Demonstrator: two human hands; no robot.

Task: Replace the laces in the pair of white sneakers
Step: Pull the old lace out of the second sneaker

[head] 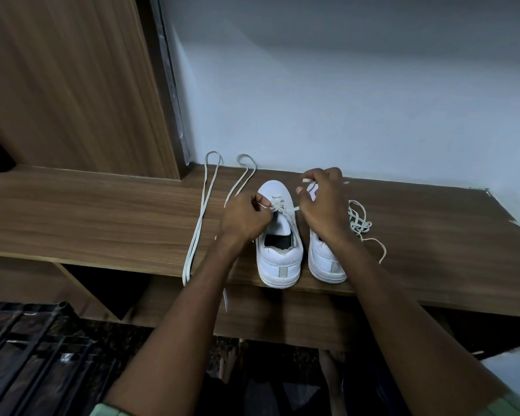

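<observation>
Two bare forearms reach up from the bottom edge of the view, uncovered from wrist to above the elbow. The left hand point(245, 219) and the right hand point(324, 202) wear no gloves, rings, watch or bands. At each upper arm a short sleeve of pale green cloth shows: the left sleeve point(108, 411) as a thin strip, the right sleeve point(514, 406) as a broader corner with a soft, plain weave.

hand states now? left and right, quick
Left hand: pinching the lace threaded in the left sneaker.
Right hand: pinching the other end of that lace, fingers curled.
</observation>
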